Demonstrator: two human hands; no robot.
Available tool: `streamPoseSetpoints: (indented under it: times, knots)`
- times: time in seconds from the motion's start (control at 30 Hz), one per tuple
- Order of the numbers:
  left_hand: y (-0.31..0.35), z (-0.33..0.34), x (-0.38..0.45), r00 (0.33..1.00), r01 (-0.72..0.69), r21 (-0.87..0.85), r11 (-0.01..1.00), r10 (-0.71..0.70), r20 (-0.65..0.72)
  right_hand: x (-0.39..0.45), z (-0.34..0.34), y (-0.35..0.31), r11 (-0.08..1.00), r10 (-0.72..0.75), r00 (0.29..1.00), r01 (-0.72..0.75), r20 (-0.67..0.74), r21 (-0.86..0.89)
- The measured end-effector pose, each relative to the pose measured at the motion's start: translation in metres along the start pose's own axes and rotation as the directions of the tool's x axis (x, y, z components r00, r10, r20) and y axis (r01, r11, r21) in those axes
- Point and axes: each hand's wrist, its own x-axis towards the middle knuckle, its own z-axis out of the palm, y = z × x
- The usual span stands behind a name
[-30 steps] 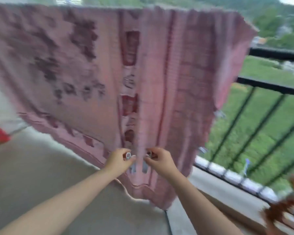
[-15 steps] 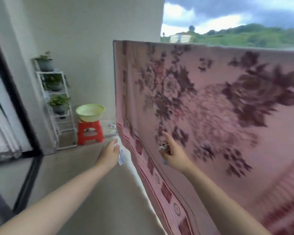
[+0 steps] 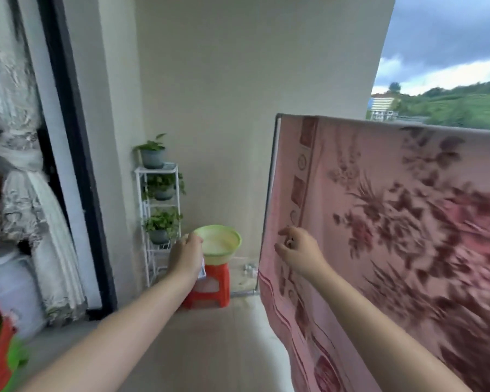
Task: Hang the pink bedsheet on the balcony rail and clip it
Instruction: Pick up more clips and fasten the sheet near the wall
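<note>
— How many plants did you count on the white rack (image 3: 156,210)?

— Three potted plants (image 3: 152,150), one per tier, top to bottom.

— And just right of that rack?

— One green basin (image 3: 219,241), sitting on one red stool (image 3: 210,287).

— Sheets?

— One pink bedsheet (image 3: 393,236), further right of the rack, draped over the rail.

— Hands in view?

— Two, both mine: my left hand (image 3: 186,257) and my right hand (image 3: 300,250). Left of the rack, one tied curtain (image 3: 26,193).

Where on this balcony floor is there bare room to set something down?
Bare floor runs between the door frame and the hanging bedsheet. The far corner is crowded: plant rack, red stool carrying the green basin. Both hands are raised above it.
</note>
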Motion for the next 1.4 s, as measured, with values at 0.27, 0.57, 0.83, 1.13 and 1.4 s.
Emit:
streamPoseSetpoints:
  times: [0.27,0.57,0.83,1.13,1.4]
  knots:
    - [0.045,0.090,0.246,0.938,-0.145,0.126,0.981,0.096,0.334,0.235,0.012,0.009,0.959,-0.060,0.996,0.039,-0.064,-0.279]
    - [0.093,0.257,0.473,0.840,-0.306,0.121,0.944,0.208,0.501,0.514,-0.008,0.039,0.725,-0.246,0.954,0.063,-0.172,-0.686]
    - [0.156,0.395,0.643,0.704,-0.500,0.029,0.866,0.387,0.595,0.701,-0.035,0.036,0.502,-0.273,0.908,-0.149,-0.320,-0.852]
    - [0.196,0.547,0.779,0.434,-0.350,-0.140,0.926,0.292,0.852,0.845,-0.052,0.042,0.320,-0.038,0.918,-0.364,-0.396,-0.875]
    - [0.202,0.560,0.823,0.107,-0.499,-0.480,0.722,0.601,0.792,0.885,-0.057,0.053,0.335,0.138,0.895,-0.446,-0.425,-0.830]
